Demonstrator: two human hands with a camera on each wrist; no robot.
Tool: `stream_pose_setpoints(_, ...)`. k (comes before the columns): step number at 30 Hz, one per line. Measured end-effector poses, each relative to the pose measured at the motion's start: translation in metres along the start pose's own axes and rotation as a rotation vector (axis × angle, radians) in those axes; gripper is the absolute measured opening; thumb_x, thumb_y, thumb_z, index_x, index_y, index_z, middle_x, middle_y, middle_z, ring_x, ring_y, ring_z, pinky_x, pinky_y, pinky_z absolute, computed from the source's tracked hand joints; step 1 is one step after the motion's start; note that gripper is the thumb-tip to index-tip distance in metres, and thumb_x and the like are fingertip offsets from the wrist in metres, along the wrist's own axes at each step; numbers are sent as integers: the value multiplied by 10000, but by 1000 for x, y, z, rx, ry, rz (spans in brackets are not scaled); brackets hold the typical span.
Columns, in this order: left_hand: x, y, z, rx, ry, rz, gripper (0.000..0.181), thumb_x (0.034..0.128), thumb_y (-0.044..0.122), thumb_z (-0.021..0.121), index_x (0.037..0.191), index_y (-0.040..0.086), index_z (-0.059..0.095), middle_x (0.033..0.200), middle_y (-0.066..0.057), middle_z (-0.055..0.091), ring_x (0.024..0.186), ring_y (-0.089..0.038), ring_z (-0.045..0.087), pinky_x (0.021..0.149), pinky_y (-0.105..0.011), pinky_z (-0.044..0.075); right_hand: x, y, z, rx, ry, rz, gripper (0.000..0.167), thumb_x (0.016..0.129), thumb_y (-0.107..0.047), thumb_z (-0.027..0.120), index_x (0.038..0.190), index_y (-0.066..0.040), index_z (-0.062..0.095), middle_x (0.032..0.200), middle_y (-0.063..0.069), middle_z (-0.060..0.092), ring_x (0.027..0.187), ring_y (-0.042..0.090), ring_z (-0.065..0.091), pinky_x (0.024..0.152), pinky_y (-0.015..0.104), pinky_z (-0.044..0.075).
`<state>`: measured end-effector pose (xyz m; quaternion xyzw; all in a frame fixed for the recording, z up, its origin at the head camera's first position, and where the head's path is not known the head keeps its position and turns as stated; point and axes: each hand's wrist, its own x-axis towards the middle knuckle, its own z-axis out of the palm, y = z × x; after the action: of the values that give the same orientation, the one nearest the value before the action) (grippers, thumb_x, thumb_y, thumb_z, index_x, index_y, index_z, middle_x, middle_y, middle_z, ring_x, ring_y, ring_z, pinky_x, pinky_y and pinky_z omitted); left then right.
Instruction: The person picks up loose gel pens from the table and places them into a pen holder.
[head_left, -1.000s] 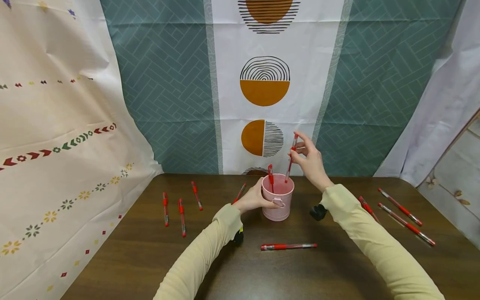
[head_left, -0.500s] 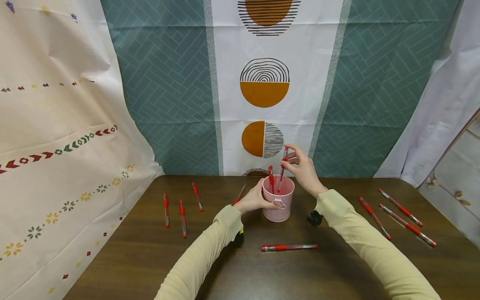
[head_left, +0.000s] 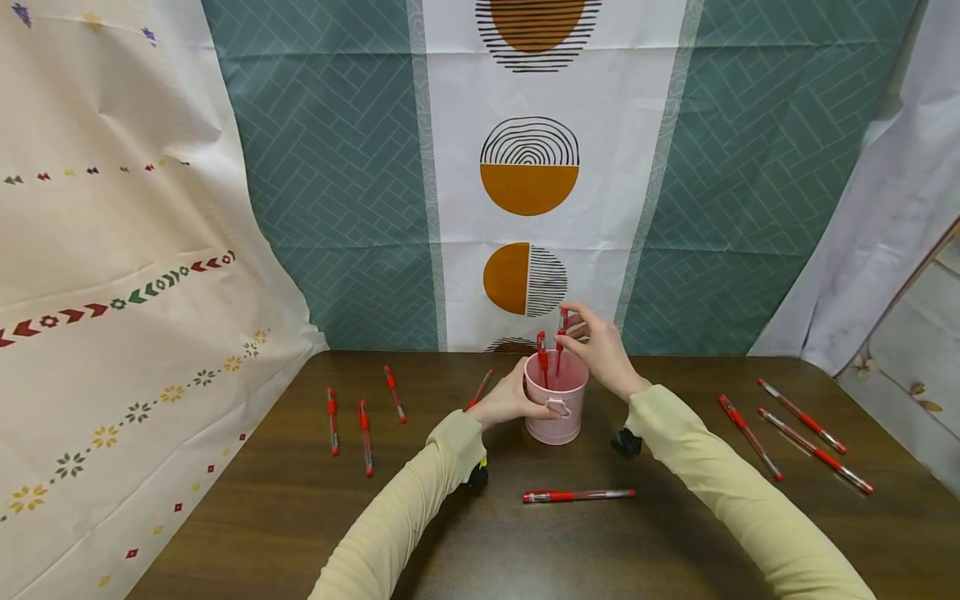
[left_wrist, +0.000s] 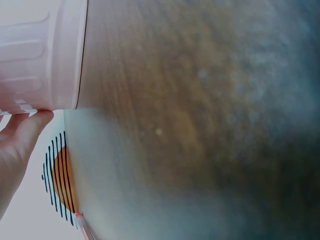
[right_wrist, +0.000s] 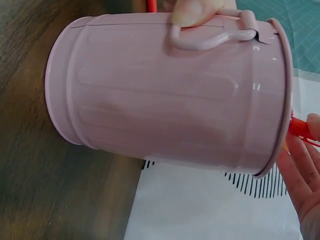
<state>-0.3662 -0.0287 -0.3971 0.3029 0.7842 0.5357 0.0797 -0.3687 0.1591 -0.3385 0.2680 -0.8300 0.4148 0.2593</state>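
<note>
A pink bucket with small side handles stands upright on the brown table. My left hand grips it from the left, thumb across the front near a handle; in the left wrist view the fingers touch its wall. One red pen leans inside, cap end above the rim. Over the mouth, my right hand pinches a second red pen, held nearly upright with its lower part inside the bucket. In the right wrist view that hand's fingers show beside the rim.
A red pen lies in front of the bucket. Several more lie at the left, such as one pen, and at the right, such as another pen. One pen lies behind the left hand. A patterned cloth hangs behind the table.
My right hand has moved left and down, bringing its pen from above the bucket's right rim into the mouth. The left hand stays on the bucket.
</note>
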Motion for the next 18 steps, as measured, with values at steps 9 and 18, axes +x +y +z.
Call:
stream_pose_setpoints(9,-8,15,-2,13,-22,-4,863,698,166,774,1373,68,246,1252,-66,421,1090,-213,450,872,-319,385,-3,3,2,-5,-55,15,407,768,-31,712,1132,-13,531,828,89,615,740,240,586,706,404,493)
stream_pose_setpoints(18,-3,6,-1,14,-17,-1,884,694,180,780,1384,107,233,1258,-44,415,1100,-212,442,873,-321,382,-5,8,7,-17,-83,31,377,768,-57,718,1102,-18,546,842,89,622,741,233,576,720,420,486)
